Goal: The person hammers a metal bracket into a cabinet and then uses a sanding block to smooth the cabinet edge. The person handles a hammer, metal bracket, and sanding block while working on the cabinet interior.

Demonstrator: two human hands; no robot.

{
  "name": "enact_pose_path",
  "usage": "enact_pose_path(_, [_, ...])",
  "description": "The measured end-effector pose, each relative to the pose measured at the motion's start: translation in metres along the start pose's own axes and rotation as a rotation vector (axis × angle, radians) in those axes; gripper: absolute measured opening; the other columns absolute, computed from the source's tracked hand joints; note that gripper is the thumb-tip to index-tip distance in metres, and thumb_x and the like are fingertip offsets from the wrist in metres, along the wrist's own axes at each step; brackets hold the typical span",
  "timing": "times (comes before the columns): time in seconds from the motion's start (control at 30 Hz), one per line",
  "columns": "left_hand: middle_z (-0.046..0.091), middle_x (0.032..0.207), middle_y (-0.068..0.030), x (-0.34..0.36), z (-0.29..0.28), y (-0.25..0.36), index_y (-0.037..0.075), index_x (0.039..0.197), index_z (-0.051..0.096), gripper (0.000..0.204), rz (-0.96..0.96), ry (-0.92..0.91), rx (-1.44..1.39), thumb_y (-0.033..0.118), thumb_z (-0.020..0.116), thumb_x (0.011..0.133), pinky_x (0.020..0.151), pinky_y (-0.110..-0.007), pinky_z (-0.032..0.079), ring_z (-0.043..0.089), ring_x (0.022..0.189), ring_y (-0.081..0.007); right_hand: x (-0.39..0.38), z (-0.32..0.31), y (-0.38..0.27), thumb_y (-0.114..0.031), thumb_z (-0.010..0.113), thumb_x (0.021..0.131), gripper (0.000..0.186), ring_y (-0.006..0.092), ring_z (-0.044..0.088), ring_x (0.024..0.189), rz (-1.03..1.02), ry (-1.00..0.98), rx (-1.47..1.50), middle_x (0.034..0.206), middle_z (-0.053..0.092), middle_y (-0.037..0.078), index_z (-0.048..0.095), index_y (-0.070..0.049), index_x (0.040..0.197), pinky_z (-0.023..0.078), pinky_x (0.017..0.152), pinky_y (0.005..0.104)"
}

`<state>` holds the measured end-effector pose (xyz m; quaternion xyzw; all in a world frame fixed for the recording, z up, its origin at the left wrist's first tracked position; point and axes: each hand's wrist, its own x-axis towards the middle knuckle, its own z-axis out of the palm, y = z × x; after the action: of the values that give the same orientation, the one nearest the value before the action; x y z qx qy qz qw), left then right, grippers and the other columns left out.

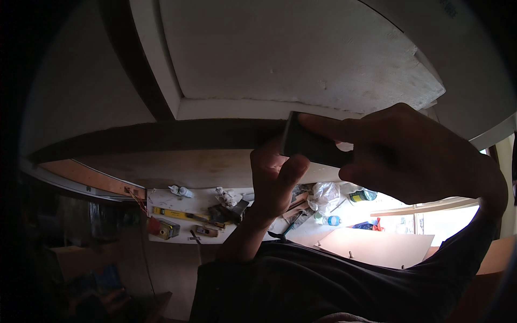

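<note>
A flat, dark wide-bladed scraper (318, 144) lies against the right end of a dark strip (215, 134) on the edge of a pale panel. My right hand (412, 153) grips its handle, with a finger stretched along the blade. Below the blade, my left hand (272, 183) is raised with the fingers curled behind it and the thumb at its lower edge. Part of those fingers is hidden by the scraper. Above the strip is a white slab (301, 51) with a rough lower edge.
Behind my hands, a white worktop (207, 194) carries a yellow spirit level (175, 213), a hand plane (207, 230), white bottles (181, 191), a crumpled plastic bag (325, 196) and a water bottle (334, 220). A pale board (377, 245) lies near a bright window (449, 223).
</note>
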<state>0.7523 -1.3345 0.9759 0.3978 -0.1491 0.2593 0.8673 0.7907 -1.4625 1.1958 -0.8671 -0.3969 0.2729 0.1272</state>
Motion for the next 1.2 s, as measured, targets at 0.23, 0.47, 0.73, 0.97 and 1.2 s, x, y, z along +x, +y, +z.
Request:
enact_pose_path(0.23, [0.073, 0.095, -0.0097, -0.001, 0.003, 0.001, -0.002, 0.113, 0.07, 0.051, 0.012, 0.011, -0.061, 0.046, 0.072, 0.095, 0.081, -0.032, 0.053, 0.067, 0.088, -0.0137, 0.001, -0.002, -0.002, -0.012, 0.068, 0.094, 0.067, 0.0146, 0.066, 0.059, 0.036, -0.04, 0.048, 0.081, 0.072, 0.012, 0.043, -0.013, 0.156, 0.051, 0.059, 0.0307])
enact_pose_path(0.47, [0.068, 0.073, -0.0031, -0.001, -0.002, -0.001, 0.001, 0.101, 0.074, 0.036, 0.01, 0.045, -0.061, 0.037, 0.068, 0.1, 0.061, -0.027, 0.043, 0.058, 0.067, -0.0058, 0.014, -0.002, -0.006, -0.005, 0.069, 0.091, 0.073, 0.0126, 0.056, 0.052, 0.081, -0.002, 0.022, 0.078, 0.068, 0.01, 0.041, -0.015, 0.157, 0.048, 0.057, 0.0306])
enact_pose_path(0.73, [0.072, 0.08, -0.0081, 0.003, 0.001, 0.0, -0.001, 0.099, 0.073, 0.036, -0.01, 0.041, -0.033, 0.034, 0.067, 0.101, 0.071, -0.03, 0.05, 0.066, 0.075, -0.0112, 0.007, 0.008, 0.01, -0.015, 0.068, 0.095, 0.066, 0.0193, 0.064, 0.06, -0.089, 0.127, -0.12, 0.087, 0.071, 0.016, 0.044, -0.014, 0.156, 0.05, 0.061, 0.037])
enact_pose_path(0.97, [0.074, 0.096, -0.0095, 0.002, -0.005, 0.003, -0.001, 0.114, 0.069, 0.048, -0.012, -0.097, -0.037, 0.044, 0.064, 0.101, 0.085, -0.032, 0.051, 0.068, 0.091, -0.0138, 0.001, 0.005, 0.014, -0.04, 0.061, 0.102, 0.065, 0.0134, 0.061, 0.053, -0.134, 0.061, -0.083, 0.077, 0.068, 0.012, 0.043, -0.006, 0.154, 0.044, 0.051, 0.0301])
enact_pose_path(1.2, [0.069, 0.091, -0.0061, -0.002, 0.003, 0.001, -0.001, 0.108, 0.068, 0.046, 0.031, 0.048, -0.047, 0.045, 0.063, 0.101, 0.075, -0.031, 0.048, 0.062, 0.084, -0.0099, 0.011, 0.006, 0.007, -0.028, 0.065, 0.099, 0.064, 0.013, 0.059, 0.053, -0.196, 0.098, -0.091, 0.072, 0.065, 0.01, 0.043, -0.007, 0.155, 0.044, 0.052, 0.0308])
